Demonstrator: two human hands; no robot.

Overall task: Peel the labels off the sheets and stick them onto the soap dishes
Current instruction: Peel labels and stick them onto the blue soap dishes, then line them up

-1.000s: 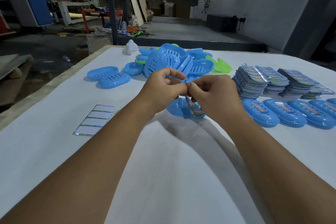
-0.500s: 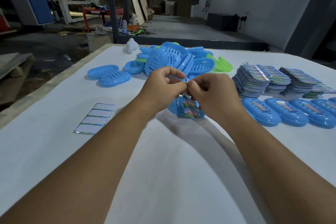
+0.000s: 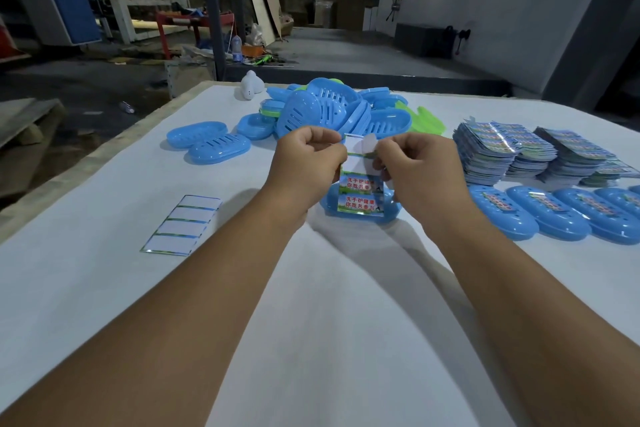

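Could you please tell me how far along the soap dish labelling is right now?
Done: labelled dishes line the right, and a spent sheet lies left. In hand: the left hand holds a label sheet while the right hand peels one label. Left: the unlabelled dish pile and sheet stacks.

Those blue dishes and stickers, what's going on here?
A person is labelling soap dishes. The left hand holds a label sheet upright while the right hand pinches a label curling off its top. Two printed labels remain on it. An unlabelled blue dish waits below; labelled dishes line the right, beside fresh stacks of sheets.
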